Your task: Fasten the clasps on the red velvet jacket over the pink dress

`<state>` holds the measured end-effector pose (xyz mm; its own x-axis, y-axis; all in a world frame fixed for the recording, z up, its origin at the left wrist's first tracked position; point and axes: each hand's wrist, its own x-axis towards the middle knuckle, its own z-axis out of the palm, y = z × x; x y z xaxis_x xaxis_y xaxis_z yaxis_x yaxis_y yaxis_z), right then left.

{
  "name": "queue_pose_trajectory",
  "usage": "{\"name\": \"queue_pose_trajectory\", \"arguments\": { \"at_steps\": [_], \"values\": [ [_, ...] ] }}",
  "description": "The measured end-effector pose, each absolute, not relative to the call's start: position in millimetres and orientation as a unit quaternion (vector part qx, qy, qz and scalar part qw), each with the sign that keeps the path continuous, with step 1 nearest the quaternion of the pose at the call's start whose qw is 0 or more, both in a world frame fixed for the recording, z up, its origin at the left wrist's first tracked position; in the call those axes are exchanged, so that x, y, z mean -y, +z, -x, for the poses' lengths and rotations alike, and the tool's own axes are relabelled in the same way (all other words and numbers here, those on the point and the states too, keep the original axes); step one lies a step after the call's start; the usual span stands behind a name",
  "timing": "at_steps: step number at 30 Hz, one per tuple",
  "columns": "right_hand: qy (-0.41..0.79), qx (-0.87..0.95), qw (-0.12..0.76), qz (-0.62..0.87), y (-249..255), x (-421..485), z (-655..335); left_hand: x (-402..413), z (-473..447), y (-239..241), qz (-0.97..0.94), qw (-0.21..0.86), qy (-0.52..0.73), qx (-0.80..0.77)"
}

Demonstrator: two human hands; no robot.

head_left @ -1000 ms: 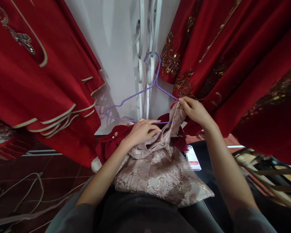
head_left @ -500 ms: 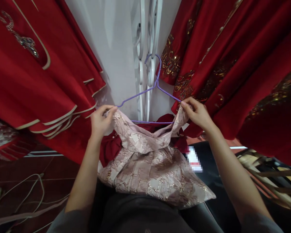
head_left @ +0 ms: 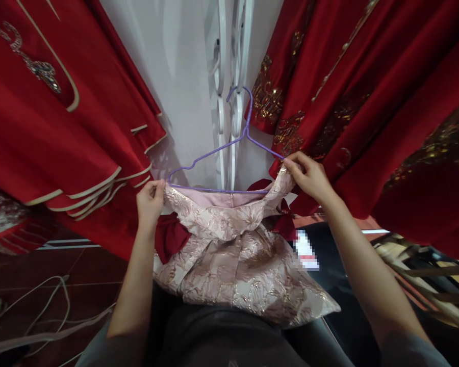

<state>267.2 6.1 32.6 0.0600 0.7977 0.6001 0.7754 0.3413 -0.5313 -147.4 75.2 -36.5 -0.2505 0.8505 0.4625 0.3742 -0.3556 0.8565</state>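
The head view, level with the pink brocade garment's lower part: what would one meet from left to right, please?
Thin white cables, the left bare forearm, the gold-veined pink brocade garment, the right bare forearm, blurred brownish slats.

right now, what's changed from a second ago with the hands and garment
The left hand moved leftward from the middle and took hold of the garment at the left, spreading it wide. The left end of the hanger, covered half a second ago, shows again. The right hand still pinches the garment at the right; the hanger stayed about where it was.
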Motion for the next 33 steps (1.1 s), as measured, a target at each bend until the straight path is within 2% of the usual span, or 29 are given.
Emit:
{"name": "queue_pose_trajectory", "arguments": {
  "at_steps": [12,17,21,24,29,33],
  "values": [
    [0.028,0.686,0.441,0.578,34,-5,-268,-71,134,-3,-0.607,0.200,0.620,-0.455],
    [0.041,0.685,0.441,0.578,32,-4,-267,-63,100,38,-0.721,0.154,0.534,-0.414],
    [0.043,0.677,0.443,0.586,31,-3,-266,-61,87,49,-0.745,0.127,0.502,-0.421],
    [0.041,0.674,0.444,0.589,31,-4,-266,-66,101,38,-0.742,0.153,0.472,-0.451],
    [0.044,0.676,0.447,0.584,31,-5,-264,-58,148,-6,-0.674,0.315,0.477,-0.468],
    [0.051,0.680,0.449,0.578,31,-8,-263,-40,165,-43,-0.776,0.366,0.275,-0.434]
  ]
}}
